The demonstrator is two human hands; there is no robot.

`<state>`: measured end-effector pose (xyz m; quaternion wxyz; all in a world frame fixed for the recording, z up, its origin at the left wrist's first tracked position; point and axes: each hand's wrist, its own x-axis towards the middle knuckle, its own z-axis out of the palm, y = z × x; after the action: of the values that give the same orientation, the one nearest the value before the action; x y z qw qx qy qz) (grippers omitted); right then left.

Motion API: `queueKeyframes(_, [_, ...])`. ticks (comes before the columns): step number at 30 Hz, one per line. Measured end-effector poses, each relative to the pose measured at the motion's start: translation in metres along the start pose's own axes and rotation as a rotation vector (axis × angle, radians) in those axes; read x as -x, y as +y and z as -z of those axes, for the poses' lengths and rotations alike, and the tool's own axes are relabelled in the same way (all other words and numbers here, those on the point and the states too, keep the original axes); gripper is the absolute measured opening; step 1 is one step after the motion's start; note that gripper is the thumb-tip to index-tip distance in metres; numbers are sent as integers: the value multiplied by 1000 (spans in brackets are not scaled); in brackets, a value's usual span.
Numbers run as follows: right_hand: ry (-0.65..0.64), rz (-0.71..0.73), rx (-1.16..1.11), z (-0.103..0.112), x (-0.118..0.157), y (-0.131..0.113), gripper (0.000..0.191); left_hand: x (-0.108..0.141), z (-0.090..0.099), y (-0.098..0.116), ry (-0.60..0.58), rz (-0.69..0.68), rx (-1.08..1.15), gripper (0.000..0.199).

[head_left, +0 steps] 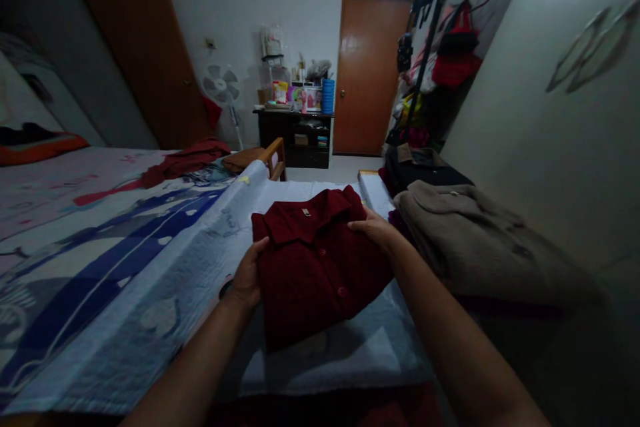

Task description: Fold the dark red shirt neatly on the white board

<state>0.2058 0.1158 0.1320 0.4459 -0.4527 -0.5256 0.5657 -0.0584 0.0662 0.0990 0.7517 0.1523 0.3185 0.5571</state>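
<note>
A dark red button-up shirt [305, 280], folded with its collar at the far side, is held up over a pale blue sheet [260, 373]. My left hand [249, 273] grips its left edge, thumb on top and the other fingers out of sight beneath. On the right side, my right hand [376, 230] is closed on the shirt near the collar, its thumb lying over the cloth. A small light label shows inside the collar, and buttons run down the front. The shirt's underside is hidden.
To the right lies a stack of folded clothes with a grey-brown garment [460, 233] and a dark one [425, 170]. Crumpled red cloth [190, 161] rests on the patterned bed [100, 213] at left. Farther back stand a fan [221, 85] and a dark cabinet [275, 140].
</note>
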Motion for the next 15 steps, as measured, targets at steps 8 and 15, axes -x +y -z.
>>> queueKeyframes(8, [180,95,16,44,43,-77,56,5,-92,9,-206,31,-9,41])
queueKeyframes(15, [366,84,122,132,93,-131,51,-7,-190,-30,-467,123,-18,38])
